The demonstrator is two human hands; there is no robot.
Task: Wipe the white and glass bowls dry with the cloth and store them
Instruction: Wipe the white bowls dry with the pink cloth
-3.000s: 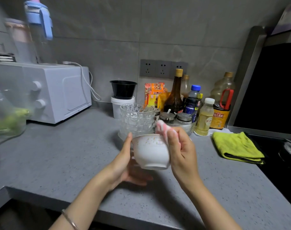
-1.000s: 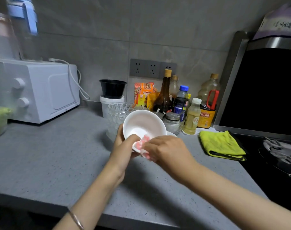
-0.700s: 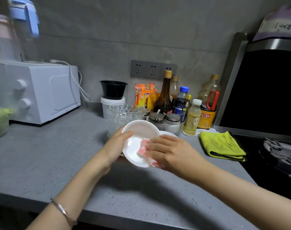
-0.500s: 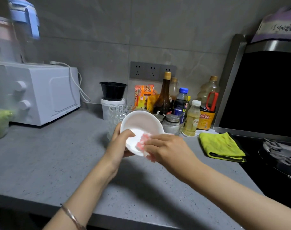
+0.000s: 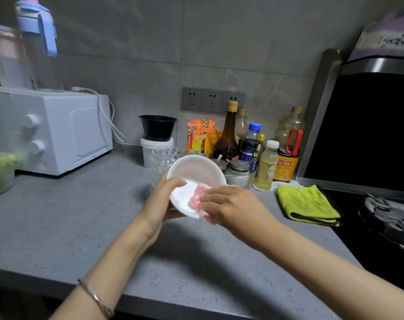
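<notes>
Pretty dim in here, soft greyish light from overhead. Blurry-edged shadows sit on the counter (image 5: pixel 58 227), lower middle. The left edge is smeared, especially the blue-lidded jug (image 5: pixel 37 26) upper left; the wide angle bends the edges.

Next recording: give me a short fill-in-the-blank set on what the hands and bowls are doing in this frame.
1. The left hand holds the white bowl, tilted, above the ____.
2. The right hand holds the pink-and-white cloth against the bowl's ____ surface.
3. The clear bowls behind it are made of ____.
Missing words: counter; inner; glass.
</notes>
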